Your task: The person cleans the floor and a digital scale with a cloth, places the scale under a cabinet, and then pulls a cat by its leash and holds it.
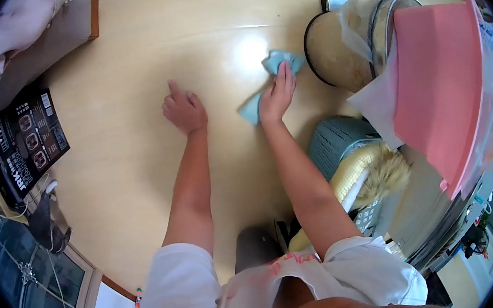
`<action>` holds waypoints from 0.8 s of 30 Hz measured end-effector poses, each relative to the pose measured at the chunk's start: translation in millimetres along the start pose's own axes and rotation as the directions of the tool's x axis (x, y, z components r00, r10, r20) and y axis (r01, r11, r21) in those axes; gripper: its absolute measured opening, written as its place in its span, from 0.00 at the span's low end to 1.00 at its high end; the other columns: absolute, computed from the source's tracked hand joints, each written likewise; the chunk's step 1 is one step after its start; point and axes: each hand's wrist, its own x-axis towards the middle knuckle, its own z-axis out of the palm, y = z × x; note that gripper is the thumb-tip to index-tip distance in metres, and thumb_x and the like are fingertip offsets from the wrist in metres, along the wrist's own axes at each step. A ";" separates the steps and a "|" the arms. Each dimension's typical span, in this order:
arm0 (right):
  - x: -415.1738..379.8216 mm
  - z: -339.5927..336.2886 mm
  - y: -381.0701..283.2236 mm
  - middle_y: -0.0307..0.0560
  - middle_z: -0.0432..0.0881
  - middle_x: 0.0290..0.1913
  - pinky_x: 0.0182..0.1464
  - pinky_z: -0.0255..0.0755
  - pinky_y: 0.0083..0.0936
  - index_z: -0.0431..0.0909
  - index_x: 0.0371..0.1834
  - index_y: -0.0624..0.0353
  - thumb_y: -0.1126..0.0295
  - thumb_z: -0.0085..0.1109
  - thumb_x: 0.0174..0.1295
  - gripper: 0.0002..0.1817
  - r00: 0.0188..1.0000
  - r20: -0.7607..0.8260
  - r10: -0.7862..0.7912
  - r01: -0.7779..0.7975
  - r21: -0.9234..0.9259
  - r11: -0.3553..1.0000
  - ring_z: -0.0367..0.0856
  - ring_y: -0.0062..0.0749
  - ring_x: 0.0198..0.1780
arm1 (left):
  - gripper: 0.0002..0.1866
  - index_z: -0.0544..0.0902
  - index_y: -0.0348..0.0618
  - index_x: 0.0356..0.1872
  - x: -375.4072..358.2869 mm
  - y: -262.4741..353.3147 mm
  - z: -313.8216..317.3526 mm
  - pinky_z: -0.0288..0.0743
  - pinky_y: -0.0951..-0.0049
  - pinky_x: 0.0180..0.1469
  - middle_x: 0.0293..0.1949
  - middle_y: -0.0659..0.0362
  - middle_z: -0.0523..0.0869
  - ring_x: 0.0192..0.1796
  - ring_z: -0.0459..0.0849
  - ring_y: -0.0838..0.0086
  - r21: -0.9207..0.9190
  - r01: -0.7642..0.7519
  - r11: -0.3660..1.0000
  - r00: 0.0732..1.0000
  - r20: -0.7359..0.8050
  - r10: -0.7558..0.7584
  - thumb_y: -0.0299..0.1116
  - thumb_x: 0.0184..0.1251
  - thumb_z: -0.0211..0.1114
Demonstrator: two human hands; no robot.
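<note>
A light blue cloth (250,110) lies on the pale wooden floor (126,154), partly under my right hand (277,93). Its far end is bunched up around my fingertips, beside the round beige bin (337,48). My right fingers are together, pressing on the cloth. To the left, my left hand (185,109) is at the floor with the index finger stretched forward and the other fingers curled. It holds nothing that shows.
Right of me are a pink tub (437,86), a grey-blue perforated basket (338,141) and fluffy yellow fabric (359,169). A black printed box (29,141) stands at the left, below a fabric-covered bed edge (60,41).
</note>
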 end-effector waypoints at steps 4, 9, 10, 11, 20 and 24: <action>79.0 27.3 -10.8 0.57 0.65 0.74 0.76 0.54 0.51 0.66 0.70 0.65 0.80 0.50 0.63 0.28 0.997 -0.077 0.017 -0.028 -0.139 0.990 0.62 0.63 0.72 | 0.34 0.67 0.41 0.72 3.1 1.2 -1.5 0.63 0.53 0.59 0.44 0.52 0.74 0.50 0.72 0.56 -0.020 0.018 1.000 1.000 0.000 -0.018 0.38 0.65 0.61; 156.9 65.5 13.1 0.58 0.64 0.74 0.74 0.58 0.45 0.67 0.70 0.67 0.75 0.47 0.69 0.25 0.977 -0.175 0.119 -0.154 -0.200 0.968 0.60 0.65 0.72 | 0.35 0.66 0.41 0.73 3.7 4.1 -6.7 0.63 0.53 0.58 0.45 0.52 0.75 0.50 0.72 0.55 -0.011 0.037 0.999 0.998 0.050 -0.037 0.38 0.64 0.62; 176.0 70.6 14.6 0.60 0.66 0.72 0.72 0.60 0.45 0.68 0.68 0.68 0.74 0.46 0.70 0.23 0.970 -0.216 0.117 -0.159 -0.191 0.969 0.63 0.64 0.70 | 0.35 0.66 0.41 0.73 2.2 3.4 -7.1 0.64 0.54 0.57 0.45 0.52 0.75 0.50 0.72 0.55 -0.002 0.031 1.000 0.998 0.047 -0.030 0.39 0.64 0.62; 201.7 78.4 18.5 0.61 0.68 0.70 0.69 0.62 0.44 0.70 0.66 0.68 0.73 0.45 0.71 0.21 0.960 -0.258 0.111 -0.161 -0.180 0.970 0.66 0.63 0.67 | 0.36 0.66 0.41 0.73 4.9 3.1 -4.0 0.64 0.54 0.57 0.45 0.52 0.75 0.51 0.72 0.55 0.004 0.024 1.000 0.999 0.039 -0.024 0.39 0.63 0.62; 160.2 98.3 -39.2 0.59 0.76 0.64 0.63 0.70 0.45 0.69 0.70 0.57 0.84 0.54 0.55 0.34 0.809 0.115 -0.576 0.553 0.179 0.813 0.73 0.58 0.62 | 0.39 0.67 0.39 0.72 8.4 3.0 0.0 0.66 0.54 0.50 0.42 0.51 0.74 0.46 0.72 0.54 0.060 -0.034 0.998 0.999 -0.035 0.036 0.46 0.59 0.63; 235.4 102.0 1.6 0.60 0.73 0.67 0.69 0.64 0.40 0.70 0.67 0.66 0.81 0.52 0.64 0.25 0.959 -0.280 0.034 0.046 0.273 0.961 0.72 0.56 0.64 | 0.41 0.67 0.39 0.71 7.5 2.9 -3.7 0.66 0.53 0.49 0.43 0.51 0.74 0.46 0.72 0.53 0.067 0.008 0.998 1.000 0.017 -0.010 0.48 0.57 0.64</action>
